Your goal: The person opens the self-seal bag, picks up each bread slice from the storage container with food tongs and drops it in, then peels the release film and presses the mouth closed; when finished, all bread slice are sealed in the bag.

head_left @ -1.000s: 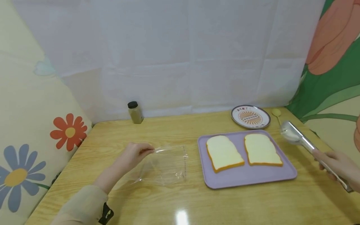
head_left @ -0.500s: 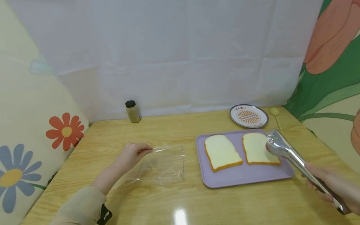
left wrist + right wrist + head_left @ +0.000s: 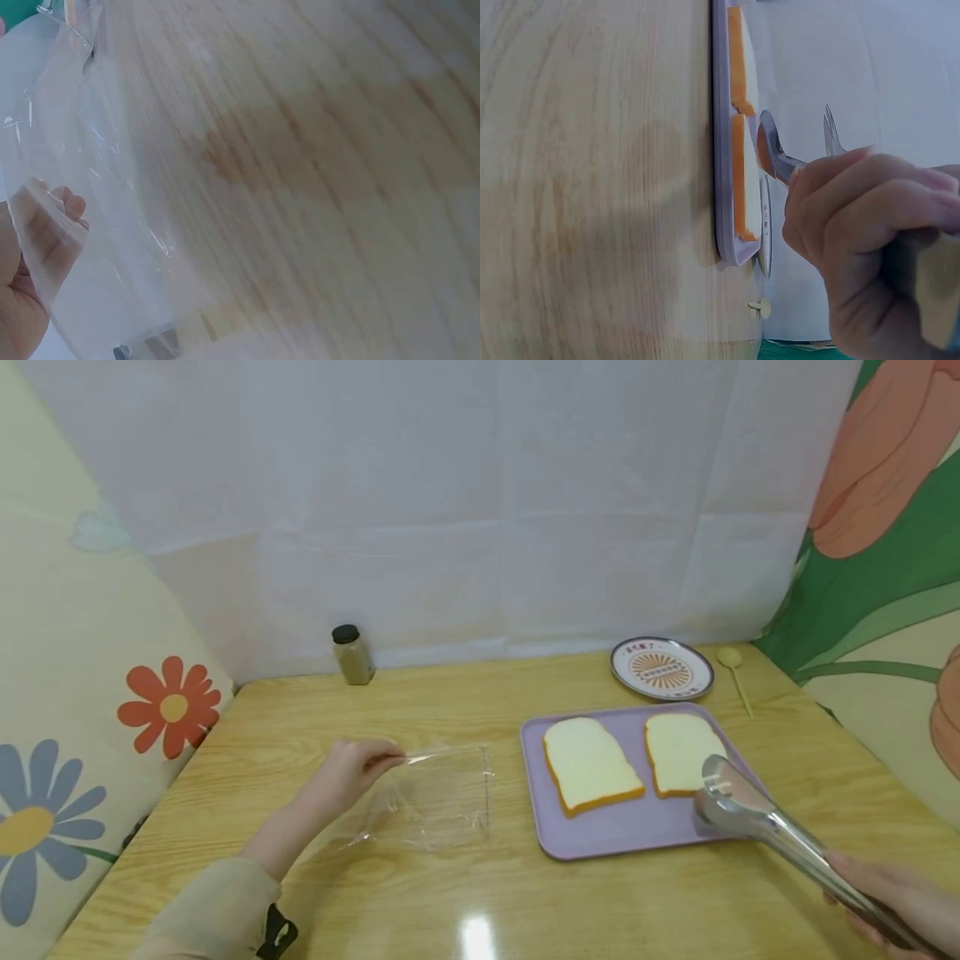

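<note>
A: In the head view, where does the nearer bread slice [image 3: 678,752] lie from the right hand [image 3: 896,892]?

B: It lies at ten o'clock from this hand, on the right part of the purple tray [image 3: 622,837]. Its rounded top points to about eleven, its flat end to about five.

A: What does the right hand hold?

B: Its fingers are curled around the metal tongs [image 3: 795,842], which point to ten o'clock. In the right wrist view their two heads stand apart, and I see no bread between them. In the head view they cover the slice's five o'clock corner; whether they touch it, I cannot tell.

A: And the left hand [image 3: 360,777], is it farther?

B: Yes, the right is nearer. The left pinches the edge of a clear plastic bag [image 3: 450,797], lying toward three o'clock from it. The tray is beyond, apart from the bag, with the second slice [image 3: 588,764] at nine o'clock from the first.

A: And the surface, the room?

B: A glossy wood-grain bench [image 3: 375,902]. A patterned plate [image 3: 662,670] stands just beyond the tray at twelve, a yellow spoon [image 3: 729,657] at one. A dark-capped jar [image 3: 354,660] is at twelve from the left hand. Behind hangs white cloth [image 3: 390,485].
</note>
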Available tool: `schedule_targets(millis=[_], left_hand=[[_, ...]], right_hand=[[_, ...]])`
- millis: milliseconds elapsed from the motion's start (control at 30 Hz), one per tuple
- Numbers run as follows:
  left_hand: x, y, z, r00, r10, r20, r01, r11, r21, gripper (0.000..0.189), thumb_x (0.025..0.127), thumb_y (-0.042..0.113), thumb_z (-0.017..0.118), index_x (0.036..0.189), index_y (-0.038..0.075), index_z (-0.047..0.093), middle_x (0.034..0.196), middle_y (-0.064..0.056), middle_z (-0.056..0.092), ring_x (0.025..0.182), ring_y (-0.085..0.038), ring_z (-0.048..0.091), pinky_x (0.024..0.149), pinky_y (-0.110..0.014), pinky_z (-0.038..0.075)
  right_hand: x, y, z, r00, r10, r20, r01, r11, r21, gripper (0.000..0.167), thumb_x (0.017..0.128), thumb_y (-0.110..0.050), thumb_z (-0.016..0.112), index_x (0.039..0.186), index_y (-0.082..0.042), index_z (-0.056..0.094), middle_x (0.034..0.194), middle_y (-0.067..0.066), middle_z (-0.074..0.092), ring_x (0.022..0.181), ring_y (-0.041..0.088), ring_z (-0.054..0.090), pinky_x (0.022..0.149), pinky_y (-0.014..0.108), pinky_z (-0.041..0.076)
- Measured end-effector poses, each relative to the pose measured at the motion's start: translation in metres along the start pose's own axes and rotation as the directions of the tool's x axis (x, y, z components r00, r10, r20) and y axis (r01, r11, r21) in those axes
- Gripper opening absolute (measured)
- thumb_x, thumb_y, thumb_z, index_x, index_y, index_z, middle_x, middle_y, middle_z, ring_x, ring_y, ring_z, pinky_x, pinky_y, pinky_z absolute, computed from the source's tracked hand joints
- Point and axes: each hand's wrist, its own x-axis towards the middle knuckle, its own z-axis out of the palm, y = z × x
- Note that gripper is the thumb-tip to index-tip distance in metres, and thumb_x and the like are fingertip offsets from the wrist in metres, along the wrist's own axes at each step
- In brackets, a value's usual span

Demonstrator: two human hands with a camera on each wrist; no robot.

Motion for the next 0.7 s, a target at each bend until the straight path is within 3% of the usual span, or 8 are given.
schedule_targets(millis=[67, 133, 233, 333, 700], left_hand=[[0.0, 0.0, 0.0, 1.0, 0.003, -0.001, -0.003, 1.0, -0.004, 0.005, 0.081, 0.001, 0.07, 0.085, 0.002, 0.072, 0.08, -0.007, 0.073, 0.071, -0.019, 0.069, 0.062, -0.027, 0.057], [0.0, -0.001, 0.0, 1.0, 0.005, -0.001, -0.005, 1.0, -0.004, 0.005, 0.08, 0.0, 0.07, 0.085, 0.002, 0.072, 0.08, -0.007, 0.073, 0.071, -0.019, 0.069, 0.061, -0.027, 0.057], [-0.001, -0.002, 0.0, 1.0, 0.002, 0.004, -0.002, 1.0, 0.001, 0.005, 0.08, 0.0, 0.07, 0.084, 0.003, 0.072, 0.08, -0.007, 0.073, 0.071, -0.018, 0.069, 0.061, -0.027, 0.057], [-0.002, -0.002, 0.0, 0.999, -0.024, 0.023, 0.024, 1.0, 0.006, 0.005, 0.081, 0.002, 0.07, 0.085, 0.004, 0.072, 0.08, -0.006, 0.073, 0.072, -0.017, 0.069, 0.063, -0.027, 0.057], [-0.001, -0.004, 0.0, 1.0, -0.016, 0.023, 0.015, 1.0, 0.014, 0.005, 0.081, 0.002, 0.07, 0.085, 0.003, 0.073, 0.08, -0.007, 0.073, 0.071, -0.018, 0.069, 0.062, -0.026, 0.057]], right_hand=[[0.0, 0.002, 0.002, 1.0, -0.002, 0.01, 0.002, 1.0, 0.01, 0.048, 0.105, -0.034, 0.016, 0.098, -0.002, 0.052, 0.064, -0.007, 0.055, 0.045, -0.003, 0.042, 0.039, 0.035, 0.0], [0.001, 0.003, 0.002, 1.0, 0.02, 0.018, -0.02, 1.0, 0.014, 0.05, 0.105, -0.036, 0.016, 0.099, -0.001, 0.052, 0.063, -0.008, 0.055, 0.044, -0.003, 0.044, 0.035, 0.027, 0.005], [0.003, 0.001, 0.004, 0.998, 0.055, 0.009, -0.056, 0.998, 0.016, 0.052, 0.105, -0.039, 0.017, 0.099, -0.001, 0.052, 0.063, -0.007, 0.055, 0.044, -0.003, 0.047, 0.035, 0.014, 0.021], [0.006, -0.001, 0.004, 0.998, 0.063, 0.017, -0.063, 0.998, 0.007, 0.054, 0.104, -0.04, 0.015, 0.099, -0.001, 0.051, 0.064, -0.006, 0.056, 0.044, -0.003, 0.05, 0.04, 0.01, 0.034], [0.014, -0.009, 0.012, 0.993, 0.088, -0.074, -0.096, 0.989, -0.115, 0.053, 0.104, -0.043, 0.016, 0.098, 0.0, 0.047, 0.064, -0.005, 0.053, 0.042, -0.003, 0.048, 0.041, 0.01, 0.04]])
